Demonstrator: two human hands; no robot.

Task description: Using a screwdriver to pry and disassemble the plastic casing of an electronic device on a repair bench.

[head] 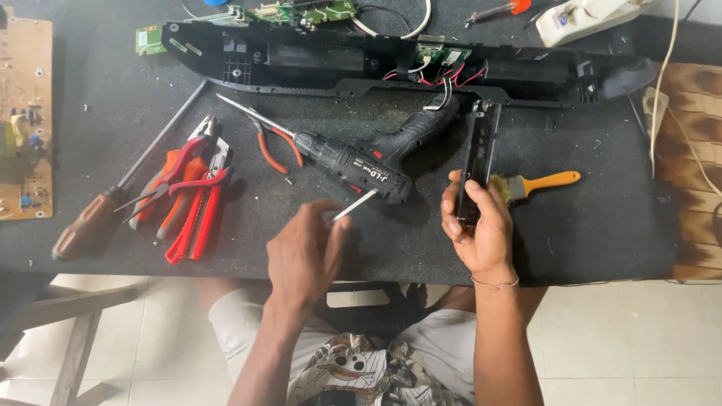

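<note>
Left hand (pixel 307 252) at lower centre pinches a thin metal rod (pixel 355 205), right hand (pixel 480 229) just right of it grips a narrow black bracket (pixel 477 162) upright, cordless drill (pixel 361 156) lying between them on the black mat (pixel 587 225), paintbrush (pixel 535 184) behind the bracket.

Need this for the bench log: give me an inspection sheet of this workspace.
Surface: black mat covering the bench.
Job's things: narrow black panel held upright; thin metal rod.
Clutter: cordless drill, red pliers, long screwdriver, paintbrush, long black housing, circuit board.
Grippers: left hand, grip closed on the rod's end; right hand, grip closed around the panel.
Cables: red and black wires in the housing; pale cord at right.
Surroundings: tiled floor; wooden frame lower left.
</note>
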